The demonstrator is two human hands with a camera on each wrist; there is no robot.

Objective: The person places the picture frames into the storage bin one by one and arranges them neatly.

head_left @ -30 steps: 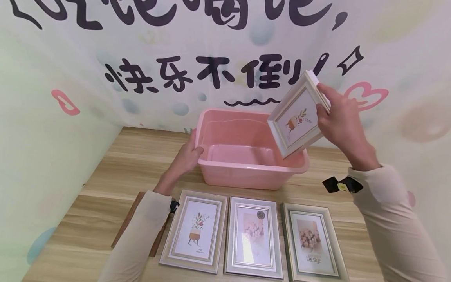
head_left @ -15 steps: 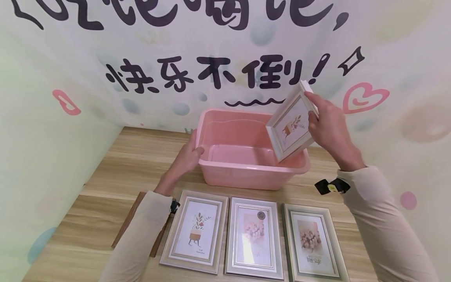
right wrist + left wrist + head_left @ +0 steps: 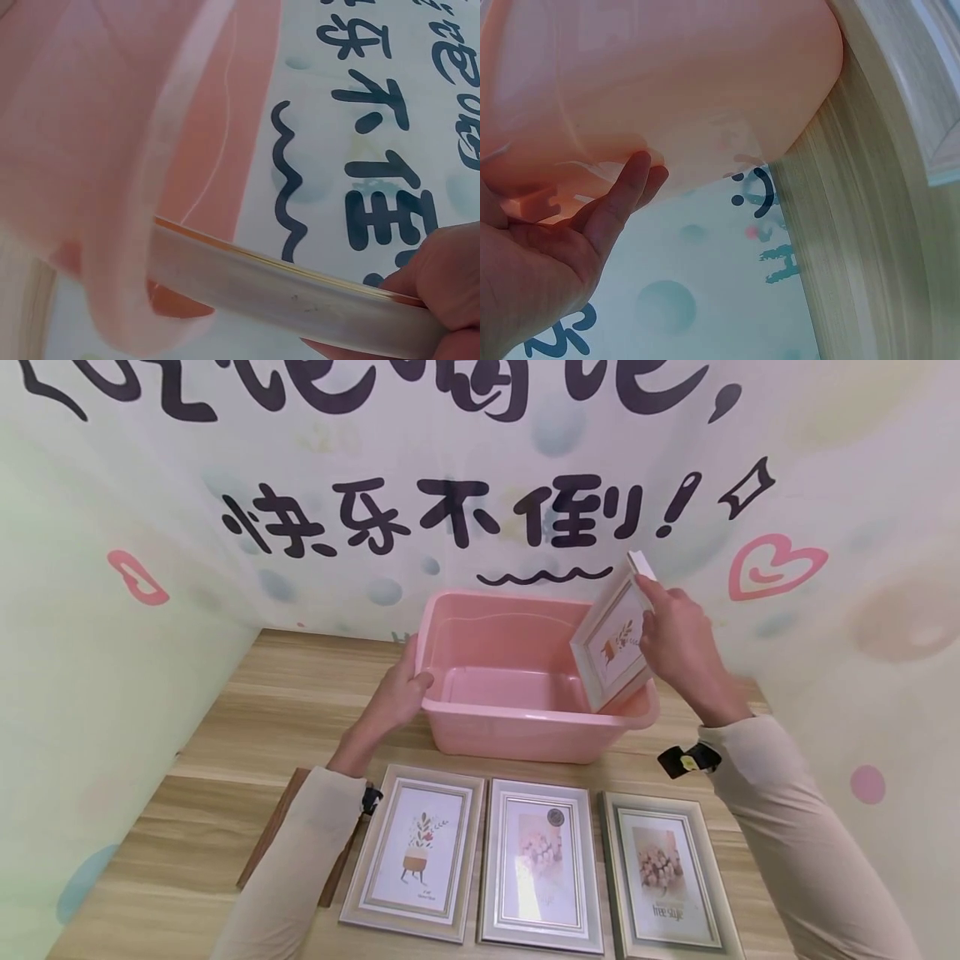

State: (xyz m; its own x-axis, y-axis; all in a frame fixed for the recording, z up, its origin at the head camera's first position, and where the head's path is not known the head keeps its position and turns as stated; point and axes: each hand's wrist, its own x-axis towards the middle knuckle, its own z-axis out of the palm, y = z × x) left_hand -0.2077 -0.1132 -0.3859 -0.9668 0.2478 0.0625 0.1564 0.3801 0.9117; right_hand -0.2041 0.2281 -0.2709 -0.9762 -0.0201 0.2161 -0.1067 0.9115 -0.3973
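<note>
So, frame [image 3: 611,643] in right hand [image 3: 681,639].

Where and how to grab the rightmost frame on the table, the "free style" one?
Likely the right-hand long border of the "free style" frame, pinched over its outer edge, coming from the right. It lies flat, face up, with table showing along that side; the middle frame sits close on its left. The right hand would suit, but it holds another frame.

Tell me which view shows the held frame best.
The head view, where the held frame shows its printed front, partly covered by the right hand. The right wrist view shows mainly its edge; the left wrist view, none of it.
</note>
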